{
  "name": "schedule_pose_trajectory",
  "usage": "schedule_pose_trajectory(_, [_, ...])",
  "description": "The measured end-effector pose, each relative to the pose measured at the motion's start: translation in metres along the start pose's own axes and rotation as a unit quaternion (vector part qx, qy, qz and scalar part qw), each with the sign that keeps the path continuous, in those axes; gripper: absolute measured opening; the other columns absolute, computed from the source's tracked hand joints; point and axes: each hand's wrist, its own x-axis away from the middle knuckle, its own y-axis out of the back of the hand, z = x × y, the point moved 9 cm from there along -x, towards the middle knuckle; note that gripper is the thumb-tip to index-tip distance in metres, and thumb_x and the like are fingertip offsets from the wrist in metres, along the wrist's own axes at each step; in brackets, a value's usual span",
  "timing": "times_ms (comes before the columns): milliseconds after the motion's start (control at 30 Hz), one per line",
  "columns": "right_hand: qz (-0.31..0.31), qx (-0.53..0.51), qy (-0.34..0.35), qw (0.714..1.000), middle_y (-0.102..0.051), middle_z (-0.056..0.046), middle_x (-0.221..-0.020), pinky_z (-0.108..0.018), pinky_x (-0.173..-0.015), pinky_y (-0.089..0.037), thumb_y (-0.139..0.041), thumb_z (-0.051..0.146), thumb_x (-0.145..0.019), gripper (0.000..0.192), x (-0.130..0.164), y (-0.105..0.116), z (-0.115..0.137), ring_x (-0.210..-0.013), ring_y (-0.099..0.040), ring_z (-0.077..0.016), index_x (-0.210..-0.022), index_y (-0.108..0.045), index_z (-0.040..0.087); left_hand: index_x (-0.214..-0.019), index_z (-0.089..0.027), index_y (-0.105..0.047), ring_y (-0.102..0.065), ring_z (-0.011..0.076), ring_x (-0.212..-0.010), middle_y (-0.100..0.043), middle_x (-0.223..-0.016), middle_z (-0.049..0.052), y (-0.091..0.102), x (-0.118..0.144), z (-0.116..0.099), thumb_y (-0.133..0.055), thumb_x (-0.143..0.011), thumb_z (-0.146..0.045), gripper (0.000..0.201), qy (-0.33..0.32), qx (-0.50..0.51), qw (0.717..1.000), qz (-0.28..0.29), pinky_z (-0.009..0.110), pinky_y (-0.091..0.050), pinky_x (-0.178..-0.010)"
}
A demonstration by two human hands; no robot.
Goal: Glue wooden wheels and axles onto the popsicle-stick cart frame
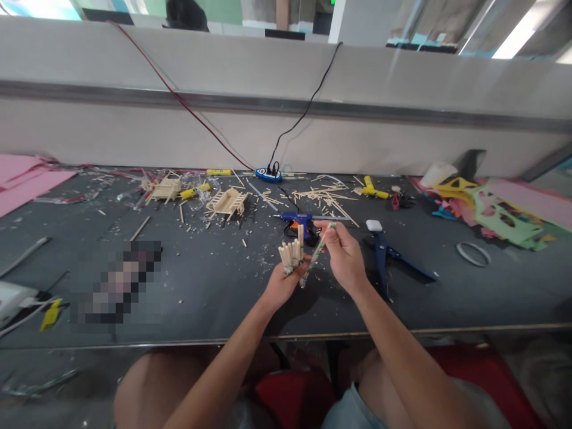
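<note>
A: What does the left hand [281, 283] hold?
B: Its fingers are closed around a bundle of short wooden sticks [291, 255], held upright above the dark table [214, 286].
A: And the right hand [342, 253]?
B: Its fingertips pinch a thin stick [315, 255], tilted, with the lower end just beside the bundle.
A: What lies nearby?
B: A blue glue gun [298, 220] behind the hands, blue pliers [383, 253] to the right, and small stick frames [227, 202] farther back.

Left hand [282, 285] clutching stick bundle [292, 255], right hand [343, 256] pinching stick [316, 255]
</note>
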Motion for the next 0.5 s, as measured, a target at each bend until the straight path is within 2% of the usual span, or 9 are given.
schedule_pose_trajectory(100, [0.021,-0.003,0.01,1.0,-0.058,-0.003,-0.087,-0.027,-0.065,-0.044,-0.038,0.042,-0.09,0.03,0.001,-0.006,-0.001,-0.072,-0.055,-0.0149,-0.097,-0.061,0.023,-0.101,-0.015,-0.062,-0.056,0.0186,-0.09,-0.064,-0.097,0.006,-0.002,0.001,-0.001,-0.053,-0.081,-0.04,0.033,-0.017,-0.018,1.0,0.011,0.029,-0.042,-0.083])
schedule_pose_trajectory(233, [0.042,0.001,0.021,0.999,-0.058,-0.002,-0.086,-0.026,-0.066,-0.044,-0.039,0.039,-0.09,0.026,0.005,-0.011,0.0,-0.073,-0.056,-0.0144,-0.089,-0.06,0.023,-0.096,-0.015,-0.064,-0.058,0.0198,-0.087,-0.065,-0.092,0.006,-0.003,0.001,0.003,-0.053,-0.081,-0.039,0.031,-0.023,-0.035,0.999,0.009,0.03,-0.044,-0.082])
schedule_pose_trajectory(500, [0.039,0.01,0.018,0.999,-0.058,-0.001,-0.085,-0.023,-0.063,-0.043,-0.038,0.037,-0.091,0.025,0.008,-0.015,0.0,-0.074,-0.055,-0.0141,-0.086,-0.058,0.024,-0.091,-0.015,-0.064,-0.057,0.0193,-0.087,-0.065,-0.088,0.004,-0.001,0.001,0.002,-0.055,-0.08,-0.038,0.027,-0.03,-0.051,0.998,-0.01,0.029,-0.043,-0.082])
